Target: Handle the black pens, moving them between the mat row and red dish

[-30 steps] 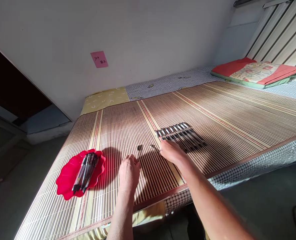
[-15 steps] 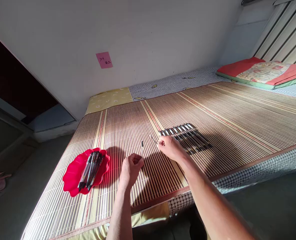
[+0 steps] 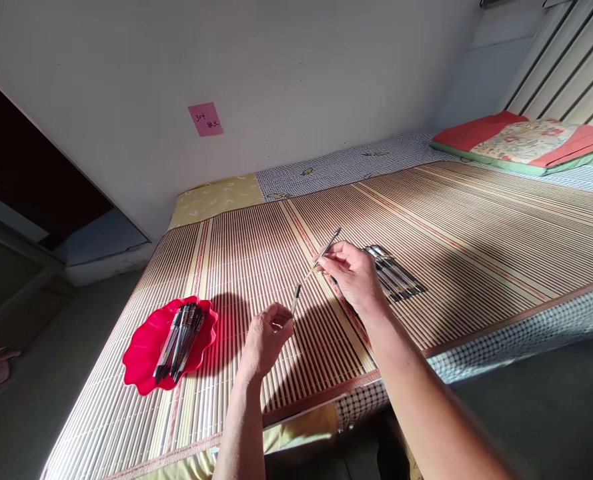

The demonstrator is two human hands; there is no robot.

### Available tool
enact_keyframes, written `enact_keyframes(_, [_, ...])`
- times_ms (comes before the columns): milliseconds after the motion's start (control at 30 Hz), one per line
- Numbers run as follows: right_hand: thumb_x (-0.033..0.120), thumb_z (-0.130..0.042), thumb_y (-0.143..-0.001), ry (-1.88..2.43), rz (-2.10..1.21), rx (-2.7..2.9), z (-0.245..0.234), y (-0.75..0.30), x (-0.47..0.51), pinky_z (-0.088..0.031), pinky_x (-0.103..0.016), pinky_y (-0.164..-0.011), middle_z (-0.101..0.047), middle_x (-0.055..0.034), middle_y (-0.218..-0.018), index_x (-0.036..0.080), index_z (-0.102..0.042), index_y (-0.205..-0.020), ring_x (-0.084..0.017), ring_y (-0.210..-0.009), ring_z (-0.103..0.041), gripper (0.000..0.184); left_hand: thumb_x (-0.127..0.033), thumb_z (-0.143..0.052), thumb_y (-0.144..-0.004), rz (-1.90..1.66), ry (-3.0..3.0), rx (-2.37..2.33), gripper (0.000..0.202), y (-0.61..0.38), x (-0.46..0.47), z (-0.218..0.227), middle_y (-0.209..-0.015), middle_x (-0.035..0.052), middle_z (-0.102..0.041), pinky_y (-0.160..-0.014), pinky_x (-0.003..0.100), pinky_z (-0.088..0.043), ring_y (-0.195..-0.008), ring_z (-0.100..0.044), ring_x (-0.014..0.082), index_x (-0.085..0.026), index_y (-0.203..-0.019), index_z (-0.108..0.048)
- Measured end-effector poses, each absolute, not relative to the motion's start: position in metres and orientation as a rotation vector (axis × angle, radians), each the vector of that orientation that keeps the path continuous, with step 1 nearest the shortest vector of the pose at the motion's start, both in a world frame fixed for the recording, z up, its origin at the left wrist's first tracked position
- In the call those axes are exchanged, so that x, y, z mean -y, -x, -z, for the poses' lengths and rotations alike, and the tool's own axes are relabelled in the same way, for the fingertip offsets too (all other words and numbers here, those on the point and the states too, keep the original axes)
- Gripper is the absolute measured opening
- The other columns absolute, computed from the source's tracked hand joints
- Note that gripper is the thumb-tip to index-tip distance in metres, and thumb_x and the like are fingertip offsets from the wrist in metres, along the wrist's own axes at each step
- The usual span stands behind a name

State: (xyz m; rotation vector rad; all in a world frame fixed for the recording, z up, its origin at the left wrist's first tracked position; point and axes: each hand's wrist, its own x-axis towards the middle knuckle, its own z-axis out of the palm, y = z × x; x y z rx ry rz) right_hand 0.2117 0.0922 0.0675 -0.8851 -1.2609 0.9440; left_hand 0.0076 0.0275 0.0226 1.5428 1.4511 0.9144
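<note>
My left hand [image 3: 269,333] pinches a clear pen barrel [image 3: 295,301] with a dark upper end, held nearly upright above the slatted mat. Up and to the right, my right hand [image 3: 351,270] is closed on a slim dark pen refill [image 3: 332,239], slanted with its pale, pointed end down toward the barrel. The two pieces are close but apart. Behind my right hand lies a row of black-capped clear pens [image 3: 396,273] side by side on the mat, partly hidden by the hand. More pens [image 3: 181,340] rest in a heap in a red scalloped dish [image 3: 139,353] to the left.
The bamboo mat [image 3: 246,247] covers a bed, whose front edge runs below my forearms. A folded red and floral quilt [image 3: 526,143] lies at the far right. A pink note [image 3: 205,119] is stuck to the wall behind.
My right hand has risen and turned, bringing the slim refill up into a slant above the barrel. My left hand has shifted slightly right, and the barrel now tilts right.
</note>
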Motion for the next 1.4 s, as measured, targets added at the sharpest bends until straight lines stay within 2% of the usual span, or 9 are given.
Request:
enact_keyframes(233, [0.032,-0.075,-0.083,0.82,-0.962,1.283,-0.063,-0.209,-0.094,-0.059,-0.032,-0.077,-0.075,-0.0044,-0.085,0.017,-0.065,-0.089,-0.017,-0.078,-0.075,0.019,-0.031,-0.064,-0.084,-0.924,-1.546,-1.425,0.01,-0.008,-0.028,-0.023,-0.082,0.0009,-0.071,-0.074,0.029,-0.05,-0.074,-0.063,0.016,-0.021,-0.085,-0.068])
enact_keyframes(767, [0.034,-0.077,-0.084,0.771,-1.021,1.306,-0.067,-0.21,-0.091,-0.06,-0.034,-0.078,-0.074,-0.0046,-0.086,0.018,-0.067,-0.092,-0.017,-0.077,-0.074,0.02,-0.031,-0.066,-0.084,-0.936,-1.534,-1.403,0.011,-0.008,-0.028,-0.024,-0.085,0.0018,-0.072,-0.076,0.03,-0.05,-0.077,-0.065,0.0176,-0.021,-0.086,-0.069])
enact_keyframes(1000, [0.035,-0.077,-0.082,0.84,-1.049,1.416,-0.068,-0.21,-0.089,-0.058,-0.033,-0.076,-0.071,-0.0032,-0.08,0.019,-0.066,-0.085,-0.017,-0.077,-0.07,0.02,-0.034,-0.07,-0.087,-0.952,-1.542,-1.336,0.014,-0.008,-0.026,-0.024,-0.086,0.0021,-0.07,-0.076,0.029,-0.049,-0.078,-0.062,0.0163,-0.02,-0.09,-0.071])
enact_keyframes(1233, [0.05,-0.07,-0.09,0.821,-1.154,1.505,-0.065,-0.214,-0.091,-0.058,-0.033,-0.077,-0.076,-0.0067,-0.088,0.019,-0.071,-0.087,-0.018,-0.082,-0.071,0.03,-0.041,-0.077,-0.087,-1.021,-1.335,-1.069,0.026,-0.004,-0.027,-0.017,-0.087,0.0033,-0.067,-0.078,0.029,-0.047,-0.081,-0.061,0.0161,-0.018,-0.095,-0.069])
enact_keyframes(1400, [0.05,-0.064,-0.096,0.863,-1.157,1.475,-0.064,-0.217,-0.091,-0.056,-0.032,-0.075,-0.078,-0.0082,-0.093,0.02,-0.075,-0.095,-0.018,-0.086,-0.073,0.032,-0.044,-0.081,-0.083,-1.029,-1.277,-1.037,0.031,-0.005,-0.028,-0.02,-0.084,0.0038,-0.067,-0.074,0.028,-0.045,-0.078,-0.06,0.0155,-0.017,-0.092,-0.069])
